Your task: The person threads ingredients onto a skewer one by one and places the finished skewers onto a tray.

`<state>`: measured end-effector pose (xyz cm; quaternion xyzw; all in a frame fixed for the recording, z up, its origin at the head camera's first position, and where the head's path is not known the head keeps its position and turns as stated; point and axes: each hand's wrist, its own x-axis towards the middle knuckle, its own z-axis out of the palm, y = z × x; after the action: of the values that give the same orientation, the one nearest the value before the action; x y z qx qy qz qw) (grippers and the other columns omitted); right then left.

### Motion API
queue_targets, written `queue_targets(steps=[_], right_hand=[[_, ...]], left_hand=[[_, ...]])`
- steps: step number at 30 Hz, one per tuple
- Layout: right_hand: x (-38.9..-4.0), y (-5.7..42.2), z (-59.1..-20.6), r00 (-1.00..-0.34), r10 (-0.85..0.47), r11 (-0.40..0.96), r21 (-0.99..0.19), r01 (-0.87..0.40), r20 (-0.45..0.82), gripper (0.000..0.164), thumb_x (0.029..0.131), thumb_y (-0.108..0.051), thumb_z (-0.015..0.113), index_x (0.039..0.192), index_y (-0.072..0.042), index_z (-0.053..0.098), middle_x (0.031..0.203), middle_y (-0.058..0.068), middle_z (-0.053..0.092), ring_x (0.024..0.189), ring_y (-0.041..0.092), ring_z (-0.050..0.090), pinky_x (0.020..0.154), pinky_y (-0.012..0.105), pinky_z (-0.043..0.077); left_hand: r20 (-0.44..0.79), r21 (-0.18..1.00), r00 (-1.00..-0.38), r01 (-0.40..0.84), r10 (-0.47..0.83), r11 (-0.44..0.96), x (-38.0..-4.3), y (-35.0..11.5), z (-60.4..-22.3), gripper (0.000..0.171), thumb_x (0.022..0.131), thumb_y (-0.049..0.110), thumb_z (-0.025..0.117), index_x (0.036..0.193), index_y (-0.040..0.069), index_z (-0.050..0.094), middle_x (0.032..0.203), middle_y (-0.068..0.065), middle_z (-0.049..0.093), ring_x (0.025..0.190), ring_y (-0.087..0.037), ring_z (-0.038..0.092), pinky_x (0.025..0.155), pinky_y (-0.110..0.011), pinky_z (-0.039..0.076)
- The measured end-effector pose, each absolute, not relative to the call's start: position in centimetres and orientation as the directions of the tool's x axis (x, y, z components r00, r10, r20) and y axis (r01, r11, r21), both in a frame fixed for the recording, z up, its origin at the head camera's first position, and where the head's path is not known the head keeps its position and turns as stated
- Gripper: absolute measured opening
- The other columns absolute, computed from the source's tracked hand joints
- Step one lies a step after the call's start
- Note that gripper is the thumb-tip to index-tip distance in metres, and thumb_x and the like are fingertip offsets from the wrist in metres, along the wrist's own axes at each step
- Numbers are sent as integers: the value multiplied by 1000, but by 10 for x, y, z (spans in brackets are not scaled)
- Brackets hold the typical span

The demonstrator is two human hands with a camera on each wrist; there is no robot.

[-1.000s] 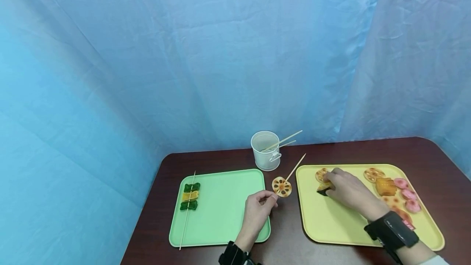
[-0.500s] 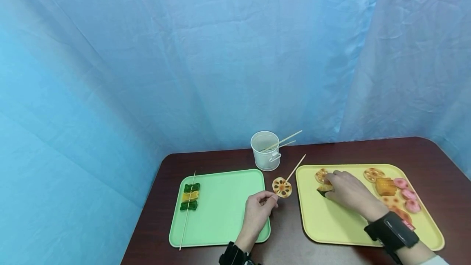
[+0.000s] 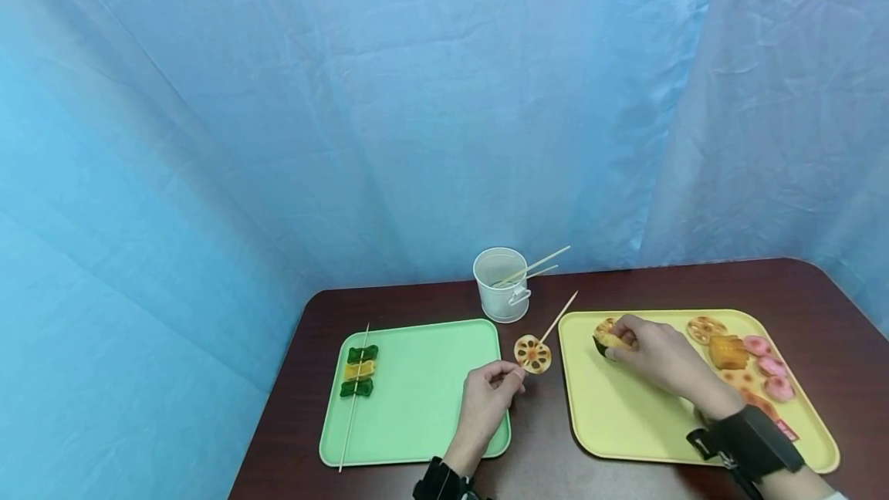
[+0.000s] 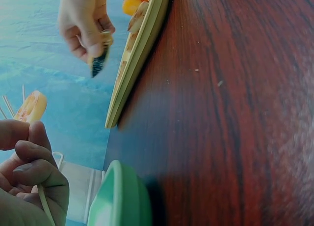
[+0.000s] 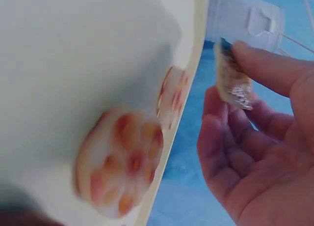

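My left hand point(image 3: 486, 396) grips a thin wooden skewer point(image 3: 559, 315) between the two trays. A browned lotus root slice point(image 3: 532, 354) is threaded on it, just past my fingertips, with the pointed end sticking out beyond. In the left wrist view the skewer's lower end point(image 4: 45, 206) runs down through the curled fingers. My right hand point(image 3: 656, 353), over the yellow tray point(image 3: 625, 423), pinches a pumpkin slice point(image 3: 611, 341), yellow with dark green rind. The right wrist view shows this slice point(image 5: 233, 81) between thumb and fingers, apart from the tray surface.
On the yellow tray lie lotus root slices point(image 3: 706, 329), a yellow folded piece point(image 3: 728, 353) and several pink pieces point(image 3: 779, 388). The green tray point(image 3: 424, 423) carries a loaded skewer of green and yellow pieces point(image 3: 358, 369). A white bucket point(image 3: 501, 303) with skewers stands behind.
My right hand has raised the pumpkin slice off the yellow tray and shifted it slightly left, over the lotus root slice behind it. The left hand and its skewer have stayed almost still.
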<state>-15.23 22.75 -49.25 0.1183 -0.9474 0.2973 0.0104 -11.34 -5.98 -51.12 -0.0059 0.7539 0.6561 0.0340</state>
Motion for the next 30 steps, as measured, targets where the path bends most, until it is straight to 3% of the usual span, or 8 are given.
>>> queue_targets(steps=[8, 15, 20, 23, 30], right_hand=[[-151, 229, -483, -992, -118, 644, -758, -103, 34, 51, 99, -42, 69, 126, 1, 66, 107, 13, 73, 94, 27, 72, 71, 36, 55], [-155, 227, -474, -994, -74, 487, -872, 39, -86, 66, 102, -52, 60, 142, 1, 57, 123, 22, 69, 106, 35, 70, 84, 46, 58], [-158, 225, -470, -985, -65, 390, -912, 123, -160, 74, 101, -58, 57, 149, -1, 52, 141, 25, 59, 120, 36, 65, 93, 47, 56], [-161, 224, -470, -984, -56, 351, -926, 141, -170, 73, 101, -57, 57, 149, -2, 52, 142, 24, 58, 121, 32, 63, 94, 42, 56], [-165, 223, -468, -982, -66, 189, -969, 161, -176, 70, 104, -47, 58, 150, 5, 46, 138, 15, 59, 108, 5, 65, 93, 30, 56]], left_hand=[[-57, 989, -997, -49, 51, 140, -114, -59, -512, 16, 91, 12, 70, 91, -2, 77, 69, 1, 68, 53, -5, 49, 49, -19, 37], [-63, 987, -995, -50, 82, 152, -113, -60, -512, 15, 92, 12, 71, 91, -1, 77, 69, -1, 68, 53, -6, 50, 50, -20, 39], [-73, 981, -991, -51, 110, 188, -114, -61, -513, 17, 93, 15, 71, 92, -1, 78, 69, -2, 69, 52, -5, 49, 49, -20, 39], [-83, 978, -989, -57, 124, 200, -114, -61, -513, 19, 94, 16, 70, 92, -1, 78, 68, -1, 68, 51, -5, 48, 49, -20, 40], [-74, 981, -984, -42, 161, 192, -112, -63, -514, 21, 94, 17, 70, 92, -3, 77, 68, -5, 69, 51, -5, 48, 50, -20, 41]])
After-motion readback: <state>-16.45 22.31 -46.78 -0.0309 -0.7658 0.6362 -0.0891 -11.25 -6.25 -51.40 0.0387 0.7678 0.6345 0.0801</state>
